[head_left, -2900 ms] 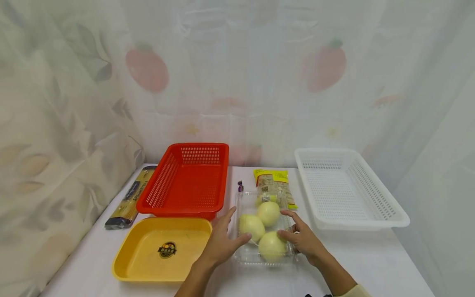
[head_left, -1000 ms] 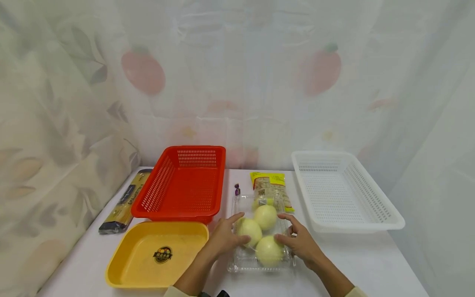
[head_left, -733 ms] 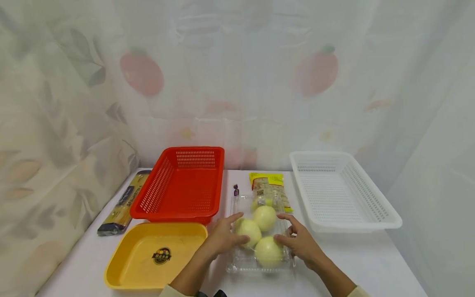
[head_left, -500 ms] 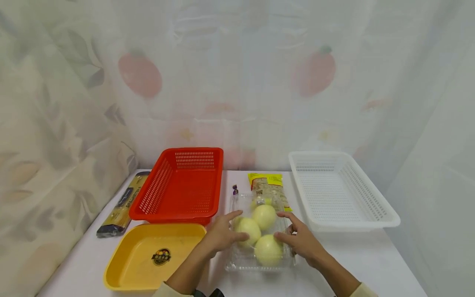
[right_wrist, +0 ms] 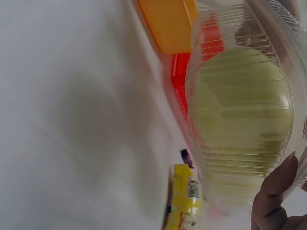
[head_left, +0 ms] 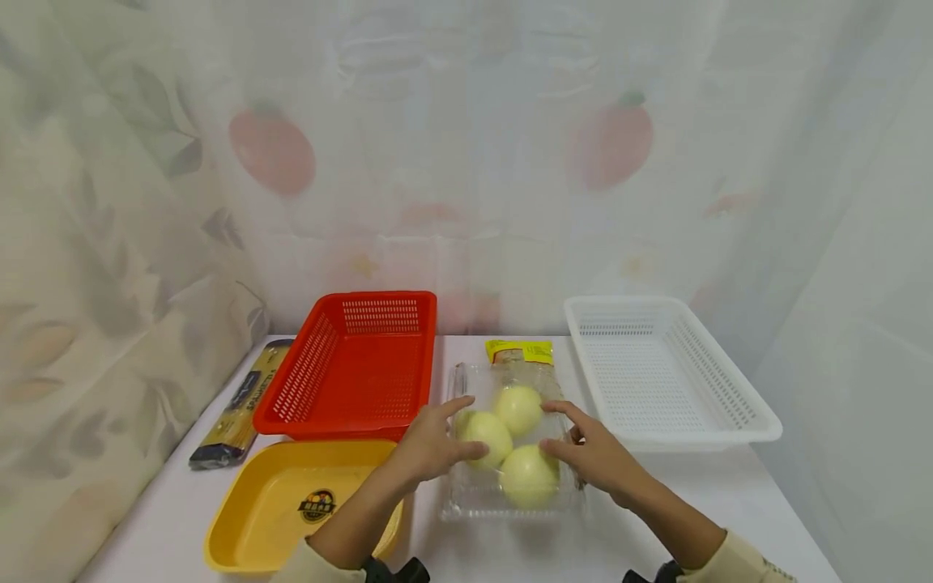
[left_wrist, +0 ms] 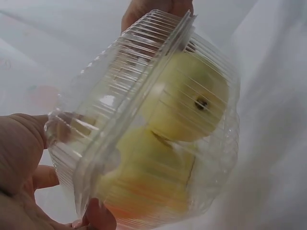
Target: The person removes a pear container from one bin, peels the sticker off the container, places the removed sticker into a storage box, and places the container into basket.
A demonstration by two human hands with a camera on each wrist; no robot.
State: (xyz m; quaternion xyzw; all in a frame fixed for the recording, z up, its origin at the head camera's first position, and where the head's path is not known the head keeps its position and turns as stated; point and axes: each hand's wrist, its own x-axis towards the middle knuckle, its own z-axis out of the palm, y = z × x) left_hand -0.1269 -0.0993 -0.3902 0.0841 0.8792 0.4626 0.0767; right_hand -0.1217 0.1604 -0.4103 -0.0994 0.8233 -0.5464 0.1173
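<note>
A clear plastic clamshell box (head_left: pixel 474 495) holds three round, pale yellow-green fruits (head_left: pixel 530 476), one showing a dark calyx in the left wrist view. It is raised off the table, with table surface visible under it in the right wrist view. My left hand (head_left: pixel 432 441) grips the box's left side, thumb over the top edge. On the opposite side my right hand (head_left: pixel 594 455) holds it, thumb and index finger at the rim. Parts of both hands' fingers are hidden by the box. Behind it, a yellow snack packet (head_left: pixel 519 351) is partly covered.
A red basket (head_left: pixel 425 356) and a yellow tray (head_left: pixel 219 530) stand on the left, beside a spaghetti pack (head_left: pixel 244 405). A white basket (head_left: pixel 758 421) is at right. A purple-wrapped candy (right_wrist: pixel 186 158) lies near the packet. Curtains border the table.
Both hands have lifted the box from the table, and it now covers more of the yellow packet and the candy. The head view has shifted slightly.
</note>
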